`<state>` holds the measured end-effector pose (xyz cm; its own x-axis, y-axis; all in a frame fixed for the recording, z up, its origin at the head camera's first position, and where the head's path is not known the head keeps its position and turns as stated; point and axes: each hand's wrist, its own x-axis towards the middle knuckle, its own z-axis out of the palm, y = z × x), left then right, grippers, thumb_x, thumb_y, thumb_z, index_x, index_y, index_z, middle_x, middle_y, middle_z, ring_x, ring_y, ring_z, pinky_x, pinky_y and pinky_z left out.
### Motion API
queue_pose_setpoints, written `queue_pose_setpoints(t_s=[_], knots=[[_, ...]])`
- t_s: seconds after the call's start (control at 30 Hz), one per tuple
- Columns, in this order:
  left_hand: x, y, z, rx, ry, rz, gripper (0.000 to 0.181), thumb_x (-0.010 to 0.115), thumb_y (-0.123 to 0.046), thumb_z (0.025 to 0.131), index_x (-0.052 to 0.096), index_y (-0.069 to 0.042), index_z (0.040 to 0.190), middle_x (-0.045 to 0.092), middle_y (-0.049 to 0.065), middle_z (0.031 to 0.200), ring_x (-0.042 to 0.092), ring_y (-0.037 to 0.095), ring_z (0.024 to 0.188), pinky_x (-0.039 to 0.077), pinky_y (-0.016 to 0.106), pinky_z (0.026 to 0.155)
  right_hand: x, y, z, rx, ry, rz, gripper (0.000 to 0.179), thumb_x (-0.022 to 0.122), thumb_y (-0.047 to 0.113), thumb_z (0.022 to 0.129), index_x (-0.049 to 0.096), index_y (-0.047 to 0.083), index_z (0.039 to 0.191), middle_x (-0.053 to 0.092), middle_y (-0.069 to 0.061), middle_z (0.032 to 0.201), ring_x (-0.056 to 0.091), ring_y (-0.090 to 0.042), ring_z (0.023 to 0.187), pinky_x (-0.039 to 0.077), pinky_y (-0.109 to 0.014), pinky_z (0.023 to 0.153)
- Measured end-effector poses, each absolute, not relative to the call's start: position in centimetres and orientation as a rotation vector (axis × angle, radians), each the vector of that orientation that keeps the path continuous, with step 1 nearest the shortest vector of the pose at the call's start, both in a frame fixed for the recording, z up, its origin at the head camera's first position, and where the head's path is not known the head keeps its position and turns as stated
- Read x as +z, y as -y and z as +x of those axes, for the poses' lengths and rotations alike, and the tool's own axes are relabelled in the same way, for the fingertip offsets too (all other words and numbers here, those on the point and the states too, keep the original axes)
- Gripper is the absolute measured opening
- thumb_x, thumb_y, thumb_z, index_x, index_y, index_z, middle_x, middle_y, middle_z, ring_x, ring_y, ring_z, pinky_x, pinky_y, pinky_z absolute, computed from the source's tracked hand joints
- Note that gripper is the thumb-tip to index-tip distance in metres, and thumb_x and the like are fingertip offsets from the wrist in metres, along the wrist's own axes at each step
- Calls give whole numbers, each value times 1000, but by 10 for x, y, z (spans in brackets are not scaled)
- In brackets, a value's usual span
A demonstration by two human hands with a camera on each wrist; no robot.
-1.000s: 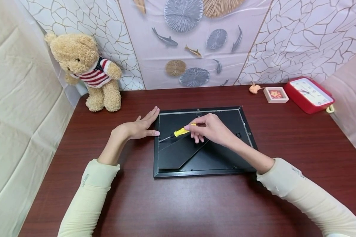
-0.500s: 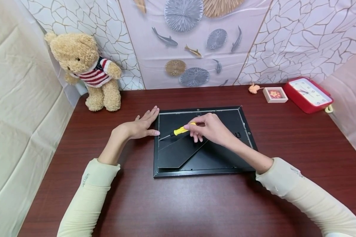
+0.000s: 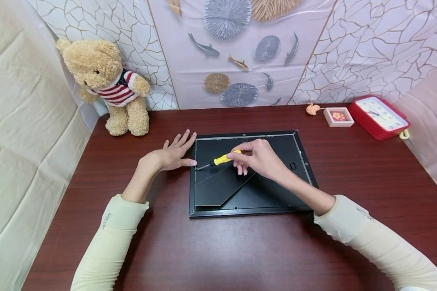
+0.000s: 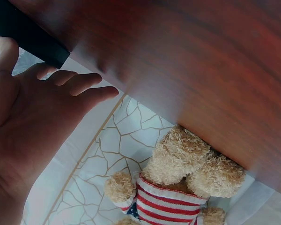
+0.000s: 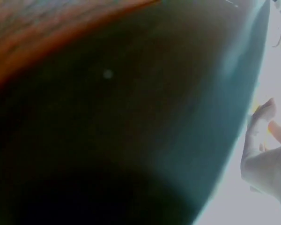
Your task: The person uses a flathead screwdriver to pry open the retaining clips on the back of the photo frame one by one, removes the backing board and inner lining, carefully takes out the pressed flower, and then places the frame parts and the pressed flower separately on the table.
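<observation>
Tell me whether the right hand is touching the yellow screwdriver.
Touching: the head view shows the right hand pinching the yellow screwdriver by its handle.

My head feed comes in bright and mostly crisp, with a pale glare on the near part of the table (image 3: 236, 250) and soft shadow beside the left sleeve (image 3: 111, 230). My left wrist feed is dimmer, the left hand (image 4: 40, 110) sunk in shade. On my right wrist feed, a dark, unfocused blur fills most of the view, while the right hand (image 5: 269, 164) looks washed out against blown-out white
</observation>
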<state>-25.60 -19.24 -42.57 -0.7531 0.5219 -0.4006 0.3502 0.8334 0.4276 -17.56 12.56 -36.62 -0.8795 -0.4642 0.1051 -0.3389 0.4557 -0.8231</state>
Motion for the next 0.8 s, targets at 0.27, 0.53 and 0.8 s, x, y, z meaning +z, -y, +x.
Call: queue_pose_setpoints(t_s=[0.27,0.53,0.8], knots=[[-427,194,-258,445,-2487,637,101,61,-52,111,-10,-23,177,-21,13,183,-13,44,170,-4,73,132,-366,-124,-176,-1415,-2540,-698,13,78,12,104,83,1,101,74,-2,69,69,-16,56,56,-27,56],[-418,192,-252,420,-2489,621,99,57,-53,112,-11,-23,177,-21,14,183,-13,44,170,-5,72,133,-360,-116,-176,-1442,-2547,-730,14,78,13,104,83,2,99,75,-3,69,70,-18,57,59,-32,57],[-419,190,-254,403,-2492,632,98,57,-51,113,-11,-20,177,-21,12,183,-13,44,170,-3,73,133,-359,-104,-175,-1573,-2456,-745,10,77,7,103,81,-2,103,77,-15,75,74,-22,58,65,-36,60]])
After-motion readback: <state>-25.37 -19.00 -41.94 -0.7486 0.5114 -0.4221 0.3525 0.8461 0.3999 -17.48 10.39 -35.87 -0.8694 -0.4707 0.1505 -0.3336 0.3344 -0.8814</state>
